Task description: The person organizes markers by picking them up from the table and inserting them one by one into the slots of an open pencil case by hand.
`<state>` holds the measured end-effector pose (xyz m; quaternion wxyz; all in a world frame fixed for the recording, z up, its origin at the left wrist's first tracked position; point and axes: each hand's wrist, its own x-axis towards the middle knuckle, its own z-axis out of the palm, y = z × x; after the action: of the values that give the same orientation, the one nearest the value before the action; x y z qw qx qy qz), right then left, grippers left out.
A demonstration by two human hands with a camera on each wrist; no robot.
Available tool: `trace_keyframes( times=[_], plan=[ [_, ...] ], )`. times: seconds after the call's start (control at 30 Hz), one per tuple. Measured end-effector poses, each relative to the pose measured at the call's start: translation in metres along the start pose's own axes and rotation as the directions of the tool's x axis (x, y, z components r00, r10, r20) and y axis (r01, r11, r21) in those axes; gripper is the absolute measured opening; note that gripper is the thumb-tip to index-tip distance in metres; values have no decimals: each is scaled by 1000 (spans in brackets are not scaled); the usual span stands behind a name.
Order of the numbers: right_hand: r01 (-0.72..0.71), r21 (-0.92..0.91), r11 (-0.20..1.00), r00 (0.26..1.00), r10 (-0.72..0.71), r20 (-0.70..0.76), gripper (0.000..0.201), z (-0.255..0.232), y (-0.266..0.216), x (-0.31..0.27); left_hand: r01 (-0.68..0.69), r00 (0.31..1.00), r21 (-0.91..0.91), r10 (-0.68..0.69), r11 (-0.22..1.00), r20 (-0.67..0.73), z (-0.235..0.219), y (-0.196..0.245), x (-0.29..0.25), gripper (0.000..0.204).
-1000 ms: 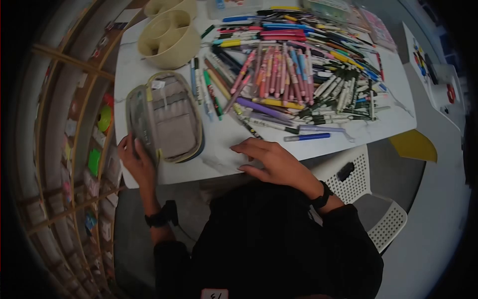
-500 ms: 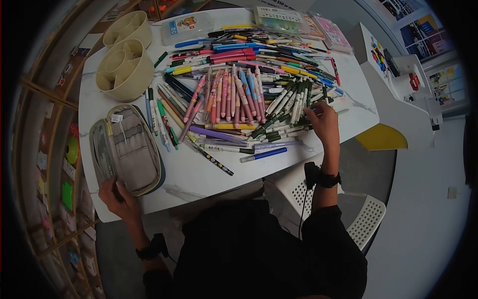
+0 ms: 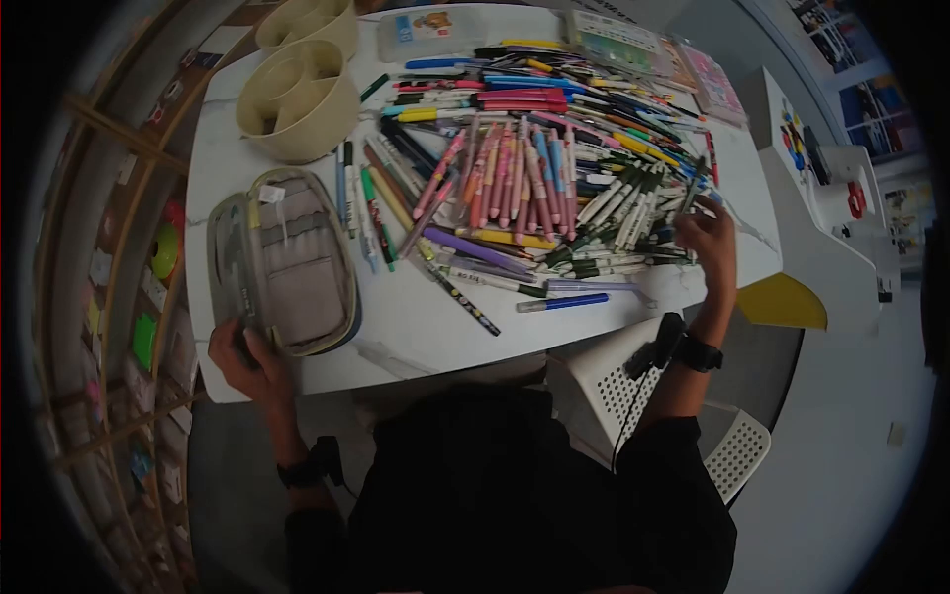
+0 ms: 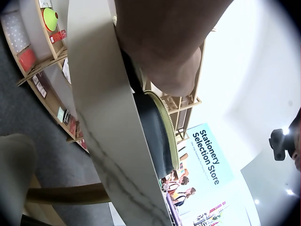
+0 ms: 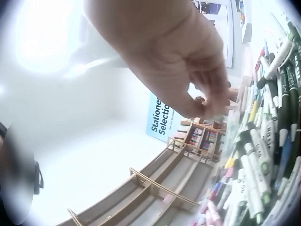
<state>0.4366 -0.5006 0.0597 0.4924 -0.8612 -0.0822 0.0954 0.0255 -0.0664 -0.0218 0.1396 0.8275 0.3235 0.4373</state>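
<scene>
An open grey pencil case [image 3: 307,282] with a yellow-green zip lies unfolded at the left of the table, its inner pockets showing. My left hand [image 3: 252,366] grips the near end of its lid flap. In the left wrist view the dark outer side of the pencil case [image 4: 153,134] lies past the hand, whose fingertips are hidden. Over the right end of a big pen heap, my right hand [image 3: 711,243] pinches a dark, slim pen [image 3: 692,193]. Blur softens the pen at the fingertips in the right wrist view. White-and-green pens [image 5: 254,174] lie below that hand.
Pink pens [image 3: 510,188] lie in the middle of the heap. Two beige round holders [image 3: 297,109] stand at the back left, and plastic boxes [image 3: 430,35] line the far edge. A blue pen [image 3: 564,303] lies near the front; a white chair [image 3: 614,376] stands below.
My right hand has gone from above the table's front to the right end of the heap and pinches a pen there. My left hand has closed on the pencil case flap.
</scene>
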Motion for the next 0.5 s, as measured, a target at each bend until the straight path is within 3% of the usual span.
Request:
trace_keyframes(
  times=[0.07, 0.1, 0.13, 0.17, 0.3, 0.37, 0.4, 0.47, 0.5],
  plan=[
    [279, 81, 957, 954, -266, -138, 47, -9, -10, -1, -11, 1000, 26, 11, 1000, -18, -6, 12, 6, 22],
    [380, -25, 925, 880, -369, -299, 38, -9, -14, 1, -1, 1000, 9, 2, 1000, -27, -9, 17, 9, 21],
    [421, -53, 905, 823, -406, -398, 29, -8, -21, 2, -7, 999, 22, 8, 1000, -42, -9, 17, 11, 21],
    [420, -53, 906, 814, -402, -418, 25, -4, -32, 2, -15, 999, 28, 16, 999, -49, -11, 15, 11, 20],
    [502, -59, 863, 751, -469, -465, 29, 18, -49, 10, -9, 998, -6, 9, 1000, -55, -21, 24, 16, 19],
    [504, 42, 863, 792, -442, -420, 32, 37, -54, 4, 11, 999, -49, -13, 999, -40, -27, 32, 17, 20],
    [458, 139, 878, 859, -397, -325, 31, 55, -59, -7, 9, 999, -39, -11, 999, -45, -28, 38, 18, 20],
    [372, 210, 904, 928, -367, -64, 26, 115, -83, -50, 185, 978, -269, -150, 945, 148, -31, 60, 18, 23],
    [260, 415, 872, 928, -344, 140, 20, 151, -97, -80, 191, 970, -330, -127, 924, 205, -30, 72, 17, 27]
  ],
)
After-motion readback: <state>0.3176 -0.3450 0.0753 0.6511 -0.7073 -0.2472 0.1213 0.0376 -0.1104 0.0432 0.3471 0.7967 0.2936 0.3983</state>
